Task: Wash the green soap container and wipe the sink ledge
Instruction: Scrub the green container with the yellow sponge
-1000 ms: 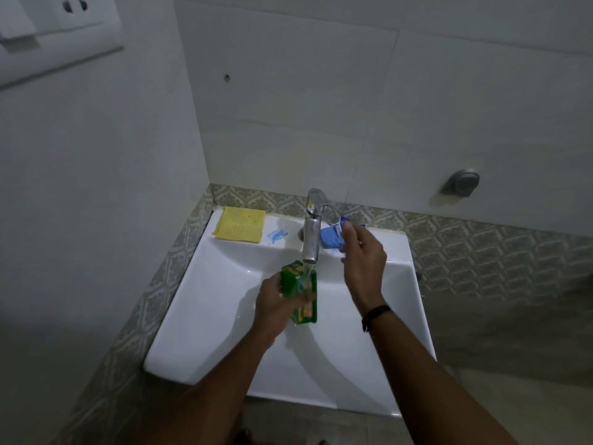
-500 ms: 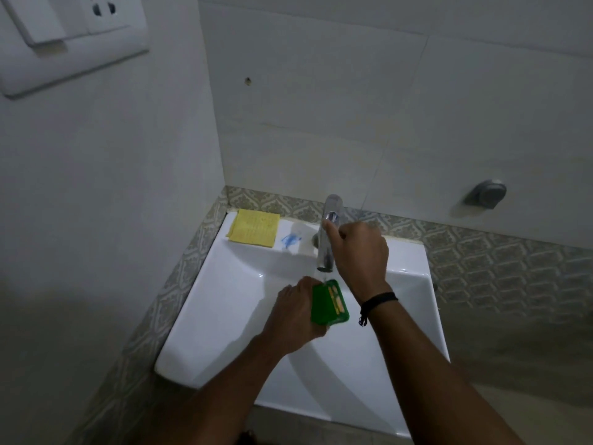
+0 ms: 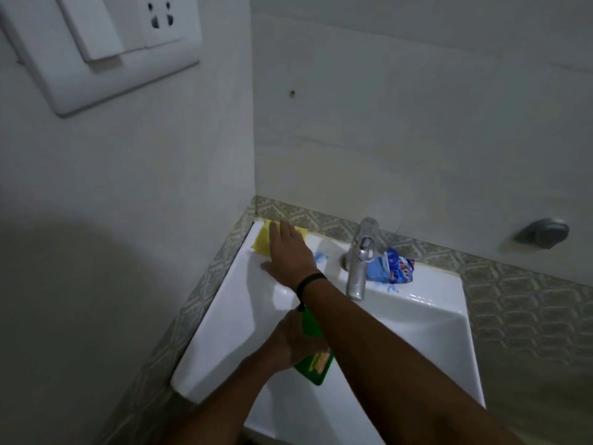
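Two hands work across one head view: the right hand (image 3: 288,252) lies with fingers (image 3: 282,229) straight and spread on the yellow cloth (image 3: 261,240) at the back left corner of the sink (image 3: 426,319) ledge, while the left hand (image 3: 290,343) curls round the green soap container (image 3: 316,366) over the basin, below the crossing right forearm. Likely risks are the wet container slipping from that one-handed grip, or the arm knocking the tap (image 3: 361,261) or the blue packet (image 3: 390,266) beside it. Print on the container's yellow label and on the packet is too blurred to read.

Cloth (image 3: 262,240) on ledge (image 3: 426,277) left of tap (image 3: 359,261); packet (image 3: 390,266) right.
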Action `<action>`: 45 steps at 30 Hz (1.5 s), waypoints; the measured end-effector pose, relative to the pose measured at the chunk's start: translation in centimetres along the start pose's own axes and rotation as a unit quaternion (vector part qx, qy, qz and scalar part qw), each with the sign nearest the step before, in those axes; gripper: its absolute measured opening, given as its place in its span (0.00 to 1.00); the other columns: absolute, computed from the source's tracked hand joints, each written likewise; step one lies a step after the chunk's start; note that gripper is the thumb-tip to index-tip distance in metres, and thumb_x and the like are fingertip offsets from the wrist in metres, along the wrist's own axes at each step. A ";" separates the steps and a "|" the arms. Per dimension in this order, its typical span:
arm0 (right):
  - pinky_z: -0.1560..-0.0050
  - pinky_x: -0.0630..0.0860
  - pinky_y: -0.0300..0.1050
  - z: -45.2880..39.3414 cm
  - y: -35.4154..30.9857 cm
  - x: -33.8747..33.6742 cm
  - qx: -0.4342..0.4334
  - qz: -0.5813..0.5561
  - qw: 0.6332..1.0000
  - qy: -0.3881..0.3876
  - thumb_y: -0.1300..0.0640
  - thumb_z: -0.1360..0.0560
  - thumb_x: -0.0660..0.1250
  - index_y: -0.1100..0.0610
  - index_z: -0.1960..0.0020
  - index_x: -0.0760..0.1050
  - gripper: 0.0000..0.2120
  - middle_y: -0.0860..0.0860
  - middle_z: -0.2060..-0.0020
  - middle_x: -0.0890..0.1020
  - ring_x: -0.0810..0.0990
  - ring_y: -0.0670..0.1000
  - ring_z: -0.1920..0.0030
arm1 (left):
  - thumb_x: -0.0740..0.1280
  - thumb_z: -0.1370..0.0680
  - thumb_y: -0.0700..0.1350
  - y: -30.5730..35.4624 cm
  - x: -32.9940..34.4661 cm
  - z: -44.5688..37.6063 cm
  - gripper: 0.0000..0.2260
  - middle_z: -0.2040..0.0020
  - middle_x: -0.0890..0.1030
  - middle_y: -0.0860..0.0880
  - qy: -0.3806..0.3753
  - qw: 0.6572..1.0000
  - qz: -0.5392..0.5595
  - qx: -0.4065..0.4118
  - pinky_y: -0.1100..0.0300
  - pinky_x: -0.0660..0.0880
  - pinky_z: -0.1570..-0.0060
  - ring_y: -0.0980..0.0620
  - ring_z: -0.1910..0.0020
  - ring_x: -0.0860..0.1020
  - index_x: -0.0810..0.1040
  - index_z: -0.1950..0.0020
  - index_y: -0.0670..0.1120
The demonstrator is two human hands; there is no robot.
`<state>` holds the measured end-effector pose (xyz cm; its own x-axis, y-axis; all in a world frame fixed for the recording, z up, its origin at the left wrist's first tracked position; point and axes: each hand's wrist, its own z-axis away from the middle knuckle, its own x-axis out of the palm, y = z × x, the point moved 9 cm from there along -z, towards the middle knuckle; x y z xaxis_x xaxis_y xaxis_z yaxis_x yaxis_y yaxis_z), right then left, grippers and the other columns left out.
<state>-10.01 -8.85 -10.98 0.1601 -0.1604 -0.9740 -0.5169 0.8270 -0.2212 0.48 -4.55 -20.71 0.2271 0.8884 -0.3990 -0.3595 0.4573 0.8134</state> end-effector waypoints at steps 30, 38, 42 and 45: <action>0.52 0.78 0.54 16.3 5.4 4.8 0.146 -0.578 0.803 0.021 0.65 0.23 0.61 0.69 0.52 0.78 0.09 0.65 0.57 0.83 0.82 0.57 0.57 | 0.59 0.22 0.61 -1.1 -0.6 1.3 0.22 0.54 0.85 0.43 -0.009 0.874 0.476 -0.094 0.55 0.77 0.55 0.47 0.57 0.82 0.81 0.46 0.45; 0.37 0.72 0.50 18.2 7.7 4.1 -0.146 -0.078 0.982 -0.092 0.54 0.19 0.55 0.52 0.30 0.69 0.18 0.52 0.33 0.74 0.75 0.54 0.37 | 0.62 0.24 0.61 -2.0 4.1 4.4 0.23 0.49 0.83 0.38 -0.144 0.834 0.490 -0.209 0.46 0.76 0.51 0.40 0.53 0.81 0.85 0.46 0.44; 0.36 0.73 0.54 18.8 5.0 4.3 -0.203 -0.071 0.975 -0.059 0.73 0.28 0.60 0.61 0.33 0.73 0.24 0.59 0.35 0.75 0.75 0.60 0.36 | 0.62 0.23 0.59 -1.6 2.8 3.6 0.22 0.56 0.85 0.41 -0.131 0.840 0.480 -0.216 0.50 0.75 0.53 0.43 0.57 0.81 0.87 0.57 0.43; 0.38 0.74 0.51 19.3 4.3 3.2 -0.244 -0.058 0.967 -0.052 0.72 0.27 0.63 0.63 0.35 0.74 0.21 0.59 0.35 0.76 0.76 0.59 0.38 | 0.63 0.25 0.59 -2.0 2.8 3.8 0.21 0.58 0.85 0.41 -0.127 0.850 0.453 -0.235 0.50 0.74 0.53 0.43 0.56 0.79 0.87 0.59 0.44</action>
<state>4.47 4.58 -14.11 0.3115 -0.1597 -0.9367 -0.8213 0.4505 -0.3500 5.22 -3.16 -21.85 -0.1696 0.8741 0.4552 -0.7999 -0.3919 0.4544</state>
